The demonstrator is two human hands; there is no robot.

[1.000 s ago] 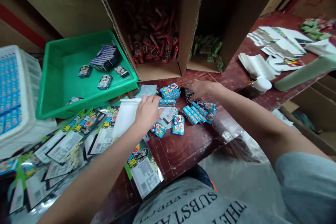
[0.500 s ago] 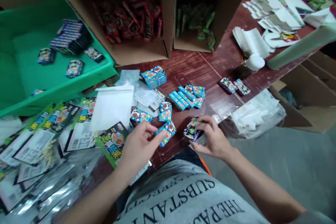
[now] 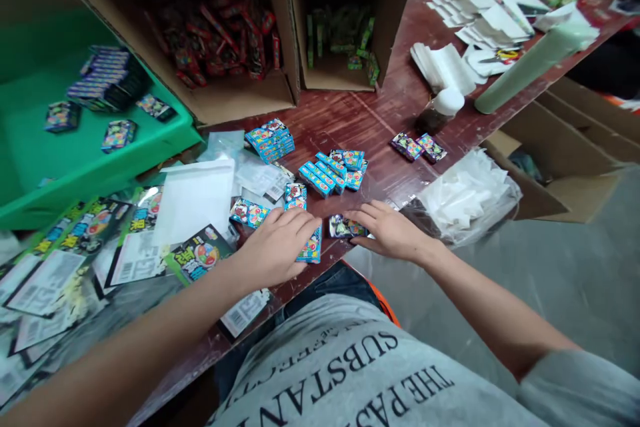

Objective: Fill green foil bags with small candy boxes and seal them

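Note:
My left hand (image 3: 281, 240) lies palm down on small blue candy boxes, its fingers stretched over them and hiding part of them. One blue candy box (image 3: 311, 247) shows past its fingertips, and another blue box (image 3: 296, 195) sticks out just behind the fingers. My right hand (image 3: 387, 230) has its fingers and thumb around the right end of a small black candy box (image 3: 341, 226) lying near the table edge. Behind the hands are a loose group of blue boxes (image 3: 330, 172) and a stacked blue pile (image 3: 271, 140).
A green bin (image 3: 165, 140) with dark boxes stands left. Cartons hold red packs (image 3: 215, 47) and green packs (image 3: 355, 61). Printed pouches (image 3: 150, 260) cover the left. Two black boxes (image 3: 417, 146), a white-capped jar (image 3: 449, 101) and a bag of white paper (image 3: 470, 197) are right.
The left hand has put the held blue box down and turned palm down over the boxes. The black box, tilted in my right hand before, now lies flat. The view has shifted right.

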